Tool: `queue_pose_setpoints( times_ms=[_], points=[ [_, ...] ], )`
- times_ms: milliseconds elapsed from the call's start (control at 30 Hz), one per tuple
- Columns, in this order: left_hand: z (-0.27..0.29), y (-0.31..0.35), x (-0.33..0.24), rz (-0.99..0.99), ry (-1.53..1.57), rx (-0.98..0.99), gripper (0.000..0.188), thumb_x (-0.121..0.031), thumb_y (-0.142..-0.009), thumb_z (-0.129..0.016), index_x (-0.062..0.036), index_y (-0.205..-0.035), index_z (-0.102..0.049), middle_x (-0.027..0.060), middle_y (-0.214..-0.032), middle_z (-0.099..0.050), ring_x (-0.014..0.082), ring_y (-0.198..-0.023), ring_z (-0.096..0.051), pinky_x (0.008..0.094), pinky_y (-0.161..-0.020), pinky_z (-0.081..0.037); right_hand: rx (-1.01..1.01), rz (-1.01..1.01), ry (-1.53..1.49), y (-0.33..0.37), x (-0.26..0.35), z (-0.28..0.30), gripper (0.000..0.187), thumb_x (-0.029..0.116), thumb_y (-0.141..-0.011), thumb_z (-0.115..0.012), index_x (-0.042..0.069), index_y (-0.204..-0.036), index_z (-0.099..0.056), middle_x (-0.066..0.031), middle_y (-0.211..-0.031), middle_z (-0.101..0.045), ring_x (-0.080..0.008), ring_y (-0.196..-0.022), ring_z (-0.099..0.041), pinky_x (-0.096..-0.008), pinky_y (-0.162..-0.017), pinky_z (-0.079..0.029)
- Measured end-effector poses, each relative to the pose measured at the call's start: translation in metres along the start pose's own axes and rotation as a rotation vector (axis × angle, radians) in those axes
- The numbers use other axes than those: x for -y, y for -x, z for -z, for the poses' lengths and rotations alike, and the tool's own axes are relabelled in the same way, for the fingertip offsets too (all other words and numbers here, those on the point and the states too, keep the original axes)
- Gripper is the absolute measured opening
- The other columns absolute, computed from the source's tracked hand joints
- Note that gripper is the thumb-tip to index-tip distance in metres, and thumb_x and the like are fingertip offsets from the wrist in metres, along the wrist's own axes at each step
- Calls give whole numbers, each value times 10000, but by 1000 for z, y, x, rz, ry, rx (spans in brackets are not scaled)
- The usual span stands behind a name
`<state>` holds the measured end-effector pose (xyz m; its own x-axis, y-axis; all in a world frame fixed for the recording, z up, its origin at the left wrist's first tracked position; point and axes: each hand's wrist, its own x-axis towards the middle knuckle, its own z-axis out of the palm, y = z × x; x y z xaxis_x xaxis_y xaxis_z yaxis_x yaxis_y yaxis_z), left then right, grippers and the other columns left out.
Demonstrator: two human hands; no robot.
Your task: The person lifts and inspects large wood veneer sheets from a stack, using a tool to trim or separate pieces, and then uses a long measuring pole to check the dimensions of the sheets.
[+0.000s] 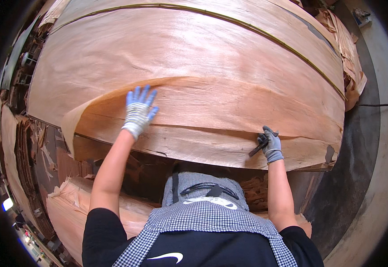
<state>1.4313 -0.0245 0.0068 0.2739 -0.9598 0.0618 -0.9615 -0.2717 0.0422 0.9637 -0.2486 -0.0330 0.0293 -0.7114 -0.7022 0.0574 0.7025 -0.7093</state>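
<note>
A large, thin, reddish-tan wood veneer sheet (189, 53) spreads before me, with its near-left edge curled up and folded back. Beneath that curl shows another veneer layer (194, 140). My left hand (139, 111), in a striped glove with blue fingers, is spread flat by the curled part, slightly blurred; I cannot tell whether it presses on the wood. Near the front right edge, my right hand (273, 146) wears a grey glove and is closed around a dark, flat, short-bladed tool (256, 150). The tool's tip points down-left over the lower layer.
A thin bamboo-like strip (265, 33) curves across the far part of the sheet. Ragged veneer piles (16, 147) stand at the left, with more veneer (73, 200) below the front edge. At the right, a dark rod (376, 105) juts out above the floor (359, 147).
</note>
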Motion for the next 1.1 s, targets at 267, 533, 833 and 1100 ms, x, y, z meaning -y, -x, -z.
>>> queue_pose_setpoints(
  times_ms=[267, 533, 833, 1100],
  points=[
    [-27, -4, 7, 242, 219, -172, 417, -221, -811, -542, -8, -1169, -521, 211, -1146, -549, 369, -1071, -506, 441, -933, -394, 110, -95, 67, 7, 7, 29, 209, 105, -859, -573, 43, -1059, -566, -86, -809, -591, -199, -662, -596, -292, -514, -494],
    [-27, -5, 7, 530, -295, -14, 413, -358, -851, -534, -200, -1230, -487, 150, -1323, -421, 331, -1171, -436, 539, -959, -342, 98, -11, 585, -15, 14, 63, 136, 97, -860, -528, 38, -966, -590, -105, -777, -629, -238, -645, -611, -349, -527, -488],
    [-51, -2, 20, 508, -197, -89, 529, -336, -820, -537, -149, -1300, -417, 158, -1262, -483, 347, -1138, -472, 453, -962, -379, 266, 959, 1150, 19, 70, -38, 188, 233, -831, -562, 55, -887, -583, -177, -855, -625, -362, -792, -597, -434, -672, -476],
    [-71, 15, 46, 529, -92, -234, 426, -273, -847, -486, -162, -1258, -494, 89, -1289, -462, 273, -1218, -386, 483, -1010, -285, 416, 802, 1312, 24, -17, -202, 206, 248, -859, -534, 54, -923, -561, -212, -809, -603, -408, -779, -571, -459, -646, -454]
  ],
)
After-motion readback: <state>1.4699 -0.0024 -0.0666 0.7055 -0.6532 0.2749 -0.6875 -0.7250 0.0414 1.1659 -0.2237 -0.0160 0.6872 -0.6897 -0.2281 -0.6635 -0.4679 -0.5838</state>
